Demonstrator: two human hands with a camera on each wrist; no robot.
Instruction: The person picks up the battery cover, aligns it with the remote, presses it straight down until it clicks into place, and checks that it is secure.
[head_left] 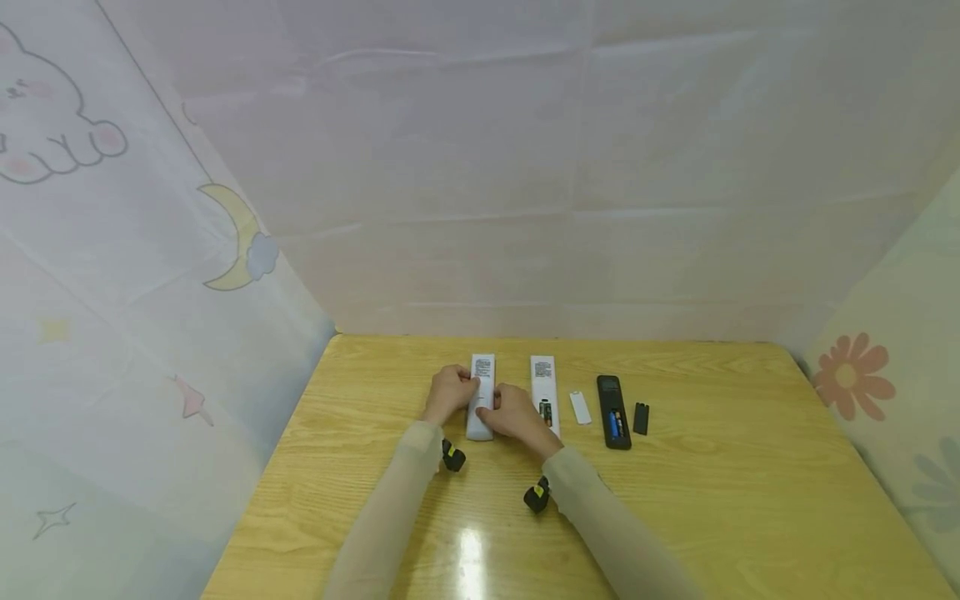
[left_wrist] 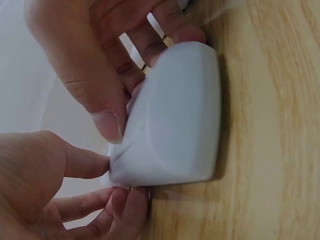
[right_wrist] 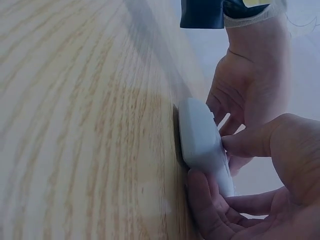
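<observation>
A white remote control (head_left: 482, 395) lies back side up on the table, printed label at its far end. My left hand (head_left: 449, 390) grips its left edge, the thumb (left_wrist: 87, 163) on the upper edge and fingers along the side. From the right, my right hand (head_left: 517, 413) holds the same remote, its thumb (left_wrist: 107, 122) pressed on the back near the thick near end. The other fingers lie against its right side. No open battery compartment shows on this remote. Right of my right hand is a second white remote (head_left: 543, 379), its battery compartment uncovered, partly hidden by that hand.
Farther right lie a white battery cover (head_left: 581, 407), a black remote (head_left: 611, 392) with batteries in its open compartment, and a black battery cover (head_left: 641, 418). The wooden table (head_left: 750, 467) meets hanging cloth (head_left: 465, 250) at the back and sides.
</observation>
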